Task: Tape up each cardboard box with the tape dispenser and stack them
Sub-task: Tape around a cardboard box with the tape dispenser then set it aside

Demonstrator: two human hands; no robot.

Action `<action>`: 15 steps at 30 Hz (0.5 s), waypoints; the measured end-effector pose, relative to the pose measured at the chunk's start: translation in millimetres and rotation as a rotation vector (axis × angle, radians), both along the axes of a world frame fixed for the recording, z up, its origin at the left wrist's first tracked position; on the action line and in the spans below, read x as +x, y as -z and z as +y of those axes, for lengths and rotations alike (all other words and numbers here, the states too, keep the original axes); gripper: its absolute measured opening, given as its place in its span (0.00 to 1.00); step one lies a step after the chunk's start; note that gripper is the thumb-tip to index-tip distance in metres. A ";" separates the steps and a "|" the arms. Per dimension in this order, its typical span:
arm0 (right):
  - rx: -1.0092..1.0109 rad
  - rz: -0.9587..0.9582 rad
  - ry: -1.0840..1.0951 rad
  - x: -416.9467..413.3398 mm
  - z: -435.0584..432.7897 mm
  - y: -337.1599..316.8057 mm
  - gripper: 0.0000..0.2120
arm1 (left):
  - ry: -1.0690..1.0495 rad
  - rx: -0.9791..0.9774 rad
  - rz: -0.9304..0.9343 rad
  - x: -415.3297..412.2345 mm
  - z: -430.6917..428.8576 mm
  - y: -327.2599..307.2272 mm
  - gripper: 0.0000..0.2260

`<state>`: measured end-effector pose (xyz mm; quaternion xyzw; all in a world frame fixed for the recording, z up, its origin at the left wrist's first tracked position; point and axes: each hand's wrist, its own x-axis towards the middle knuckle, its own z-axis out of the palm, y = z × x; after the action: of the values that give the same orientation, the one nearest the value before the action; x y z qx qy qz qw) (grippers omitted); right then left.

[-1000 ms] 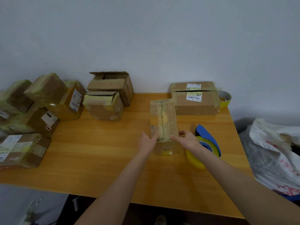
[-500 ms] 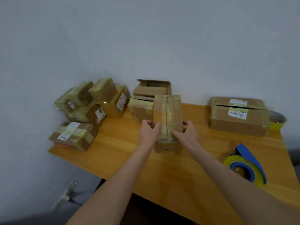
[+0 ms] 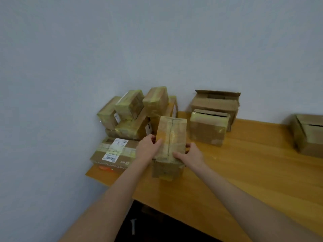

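The left hand [image 3: 147,149] and right hand [image 3: 190,154] clamp the taped box [image 3: 170,137] from either side, thumbs on its top face. It is near the desk's [image 3: 236,172] left edge, just in front of the stack of sealed boxes [image 3: 132,116] in the far left corner. It looks lifted off the wood, though blur leaves that unsure.
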<state>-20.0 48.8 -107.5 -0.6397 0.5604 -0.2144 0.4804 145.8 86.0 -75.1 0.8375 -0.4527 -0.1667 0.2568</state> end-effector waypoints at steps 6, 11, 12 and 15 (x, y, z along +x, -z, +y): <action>0.085 0.129 0.057 85.3 2.9 14.5 0.30 | 0.071 0.102 0.027 82.6 -4.7 16.4 0.15; 0.103 0.215 -0.021 127.2 2.3 29.0 0.33 | 0.051 0.264 -0.044 104.2 -10.3 22.6 0.22; 0.117 0.213 -0.043 133.1 1.9 31.5 0.34 | 0.051 0.271 -0.070 105.3 -10.7 23.5 0.24; 0.117 0.177 -0.086 143.6 0.3 36.0 0.34 | 0.114 0.145 -0.189 104.5 -19.9 20.5 0.26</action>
<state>123.6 49.0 -143.4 -0.6503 0.5843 -0.1030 0.4745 250.3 66.2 -95.7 0.8389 -0.5083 -0.1335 0.1417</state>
